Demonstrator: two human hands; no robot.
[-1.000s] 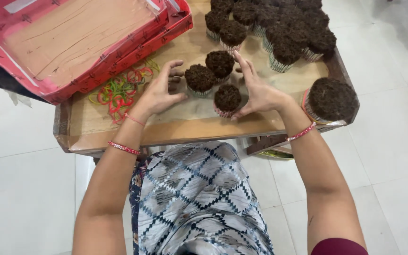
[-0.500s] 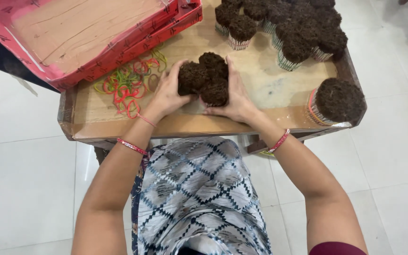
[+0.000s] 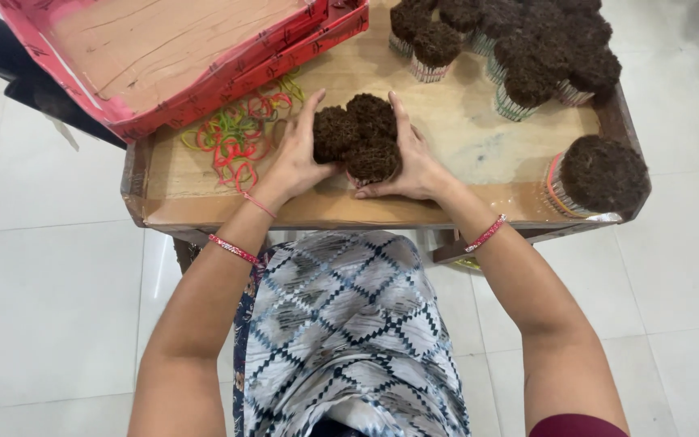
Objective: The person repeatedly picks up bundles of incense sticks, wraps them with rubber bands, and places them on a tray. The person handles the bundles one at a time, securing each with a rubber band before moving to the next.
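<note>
Three dark brown round bundles (image 3: pixel 359 133) are pressed together in a tight cluster near the front middle of a wooden tray (image 3: pixel 204 212). My left hand (image 3: pixel 294 158) cups the cluster from its left side, fingers curved against it. On the other side my right hand (image 3: pixel 416 162) presses in, thumb low and fingers stretched up along the bundles. Both hands squeeze the cluster between them. Thin red bracelets ring both wrists.
Several more dark bundles in striped wrappers (image 3: pixel 519 48) crowd the tray's back right. A bigger one (image 3: pixel 600 174) stands at the right edge. Coloured rubber bands (image 3: pixel 240 133) lie left of my hands. A red cardboard box (image 3: pixel 171 57) overlaps the back left. White tiled floor all around.
The three bundles, spread apart a second ago, have been pushed together into one tight cluster between my hands. The view has shifted slightly.
</note>
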